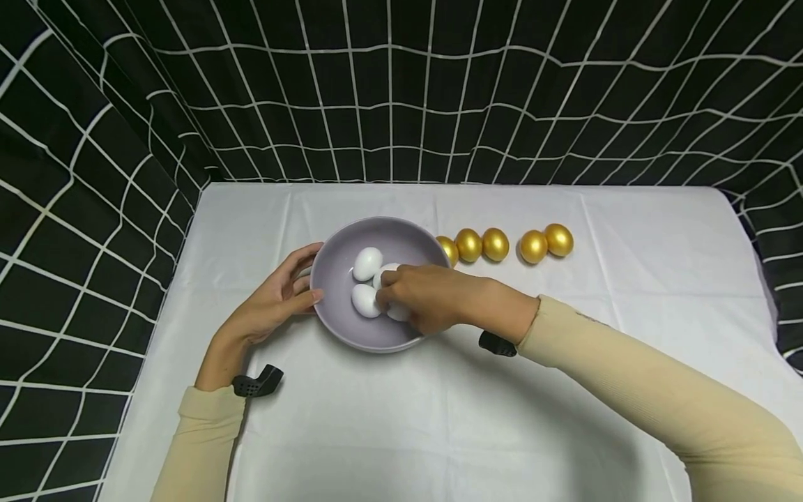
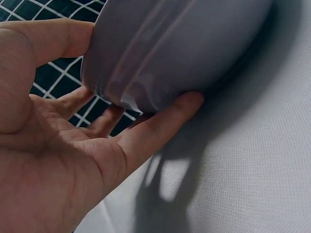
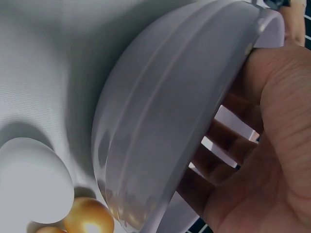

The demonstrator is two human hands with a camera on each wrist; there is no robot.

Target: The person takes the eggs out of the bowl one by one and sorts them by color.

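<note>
A lilac-grey bowl (image 1: pixel 332 307) stands on the white cloth with several white eggs (image 1: pixel 366 263) inside. My left hand (image 1: pixel 272 300) holds its left side, thumb at the rim, fingers around the outer wall; the left wrist view shows this hand (image 2: pixel 82 131) against the bowl (image 2: pixel 184 53). Over the right rim reaches my right hand (image 1: pixel 433 293), its curled fingers around a white egg (image 1: pixel 398 312) among the others. In the right wrist view the bowl wall (image 3: pixel 150 111) hides the fingertips of that hand (image 3: pixel 252 136).
Several golden eggs (image 1: pixel 495 244) lie in a row right of the bowl. Beside a golden egg (image 3: pixel 90 216), the right wrist view shows a white egg (image 3: pixel 34 179) outside the bowl. A black cloth (image 1: pixel 408 77) with white grid lines surrounds the table (image 1: pixel 351 432).
</note>
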